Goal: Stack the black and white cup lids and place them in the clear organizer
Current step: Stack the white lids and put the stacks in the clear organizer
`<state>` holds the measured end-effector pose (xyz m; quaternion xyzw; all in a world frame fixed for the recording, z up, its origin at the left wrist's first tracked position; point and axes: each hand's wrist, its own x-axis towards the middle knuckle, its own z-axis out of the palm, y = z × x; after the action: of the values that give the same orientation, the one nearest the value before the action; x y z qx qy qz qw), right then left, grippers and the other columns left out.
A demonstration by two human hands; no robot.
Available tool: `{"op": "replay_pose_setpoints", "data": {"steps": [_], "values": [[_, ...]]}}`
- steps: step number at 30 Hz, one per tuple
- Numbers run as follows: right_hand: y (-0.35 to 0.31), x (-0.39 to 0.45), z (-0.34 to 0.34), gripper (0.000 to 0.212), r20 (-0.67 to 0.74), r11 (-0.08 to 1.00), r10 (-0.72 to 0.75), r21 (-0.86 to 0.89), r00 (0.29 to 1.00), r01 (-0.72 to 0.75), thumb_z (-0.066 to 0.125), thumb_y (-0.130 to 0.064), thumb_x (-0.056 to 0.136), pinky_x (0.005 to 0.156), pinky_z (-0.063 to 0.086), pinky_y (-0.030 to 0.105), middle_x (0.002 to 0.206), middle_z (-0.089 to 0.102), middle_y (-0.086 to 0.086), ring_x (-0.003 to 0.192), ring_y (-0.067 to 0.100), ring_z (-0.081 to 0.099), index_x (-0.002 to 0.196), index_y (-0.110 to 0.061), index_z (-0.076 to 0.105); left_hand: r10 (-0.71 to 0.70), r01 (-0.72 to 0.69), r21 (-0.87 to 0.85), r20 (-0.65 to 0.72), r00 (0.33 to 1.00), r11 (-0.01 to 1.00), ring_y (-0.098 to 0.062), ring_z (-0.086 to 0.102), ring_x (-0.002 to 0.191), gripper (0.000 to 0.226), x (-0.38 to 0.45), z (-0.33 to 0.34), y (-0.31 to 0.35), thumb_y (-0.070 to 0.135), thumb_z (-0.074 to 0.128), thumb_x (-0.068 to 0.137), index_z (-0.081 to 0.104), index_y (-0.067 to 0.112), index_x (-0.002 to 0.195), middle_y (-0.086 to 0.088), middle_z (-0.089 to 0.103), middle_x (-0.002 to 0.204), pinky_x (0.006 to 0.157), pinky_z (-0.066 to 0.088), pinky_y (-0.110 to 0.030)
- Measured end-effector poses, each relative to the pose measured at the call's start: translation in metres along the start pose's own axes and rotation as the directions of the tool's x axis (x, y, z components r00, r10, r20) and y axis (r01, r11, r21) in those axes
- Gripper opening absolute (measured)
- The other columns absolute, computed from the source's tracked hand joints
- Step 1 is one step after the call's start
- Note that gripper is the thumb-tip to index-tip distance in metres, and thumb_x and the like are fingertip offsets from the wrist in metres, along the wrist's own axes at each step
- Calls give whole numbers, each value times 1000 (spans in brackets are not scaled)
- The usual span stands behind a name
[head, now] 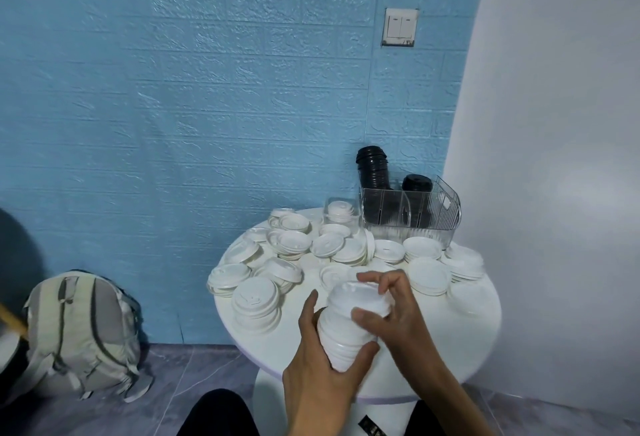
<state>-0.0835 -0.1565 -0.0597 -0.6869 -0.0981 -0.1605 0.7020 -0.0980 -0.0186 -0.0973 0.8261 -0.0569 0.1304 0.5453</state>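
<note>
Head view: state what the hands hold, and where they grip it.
A stack of white lids. The left hand grips its lower end; the right hand grips its upper end.

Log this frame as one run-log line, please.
left hand grips white lid stack from below | right hand holds its top | black lids in clear organizer | loose white lids on table
</note>
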Motion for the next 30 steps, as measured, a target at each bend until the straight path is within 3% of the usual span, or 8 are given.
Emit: {"op": "replay_pose_setpoints", "data": {"steps": [2,5,9,11,14,20,24,30], "values": [[12,-4,0,50,61,994,18,-111,998,-11,85,-34,59,90,52,31,120,68,-8,114,16,65,90,-26,46,-11,11,11,5,1000,1000,-4,61,120,101,1,1,-1,91,46,53,0,66,140,45,47,124,74,41,-12],[21,-7,-5,46,103,975,42,-223,994,-18,85,-39,62,101,50,39,123,66,-11,119,14,61,98,-35,55,-28,28,27,2,1000,999,-8,60,124,99,1,2,-2,89,42,51,6,64,140,35,50,133,82,43,-18],[22,-8,-6,41,148,965,16,-260,989,24,80,-39,71,108,44,37,126,64,-9,127,13,55,110,-33,69,10,-10,16,-9,1000,1000,3,51,126,77,1,4,-3,85,48,56,12,78,124,51,38,123,78,36,-2],[18,-6,-5,37,160,964,30,-266,987,14,79,-43,71,108,43,35,127,64,-11,128,11,55,107,-34,72,45,-44,13,-18,999,999,10,42,124,75,0,4,-3,77,60,66,8,84,119,60,36,116,77,36,4],[14,-3,-4,35,165,961,65,-276,984,-17,80,-47,71,107,45,34,125,66,-13,125,8,58,102,-32,75,56,-56,22,-24,998,998,11,50,108,76,0,2,0,70,68,72,7,85,115,68,26,115,76,38,3],[3,4,-10,39,251,924,122,-382,960,-17,82,-47,69,105,45,29,122,67,-19,121,5,60,105,-36,72,39,-38,34,-45,998,999,0,58,117,64,-1,3,-3,89,40,61,10,83,117,57,42,111,76,38,1],[1,6,-11,48,253,919,146,-393,956,-36,83,-42,70,99,48,25,120,68,-19,116,4,62,115,-33,70,68,-66,29,-67,995,997,3,55,118,62,-2,5,-5,87,41,66,13,80,121,50,45,120,77,39,-1],[10,-1,-11,59,235,930,141,-364,962,-47,79,-51,67,106,43,21,128,64,-25,125,-1,56,122,-33,69,109,-107,44,-64,992,993,6,46,118,60,-3,6,-6,81,43,67,16,78,120,57,40,118,76,40,-2]]}}
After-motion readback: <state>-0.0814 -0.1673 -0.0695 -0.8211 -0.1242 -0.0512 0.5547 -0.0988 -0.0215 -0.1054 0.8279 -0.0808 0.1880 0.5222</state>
